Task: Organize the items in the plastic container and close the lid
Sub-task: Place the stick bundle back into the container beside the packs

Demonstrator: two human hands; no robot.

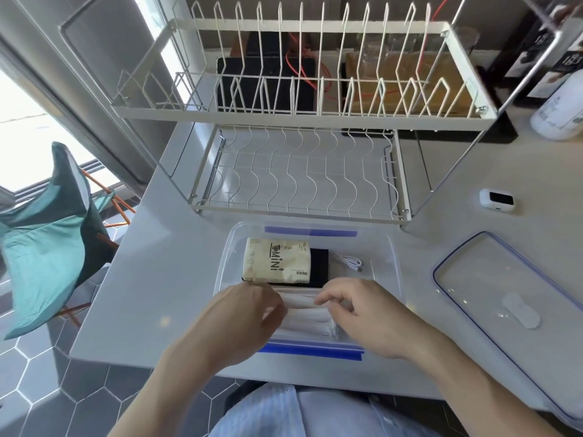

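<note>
A clear plastic container (391,260) with blue clips stands open on the grey table in front of me. Inside, at the far left, a cream tissue pack (277,260) lies on top of a black flat item (319,266). A coiled white cable (351,263) rests to the right of them. Along the near wall lies a stack of white pleated face masks (307,313). My left hand (249,313) and my right hand (359,307) both reach into the container and pinch the stack at its left and right ends. The clear lid (504,298) with a blue rim lies flat to the right.
A white two-tier wire dish rack (303,115) stands just behind the container. A small white case (496,199) sits at the right, a white bottle (558,115) farther back. A teal folding chair (47,247) stands left of the table edge.
</note>
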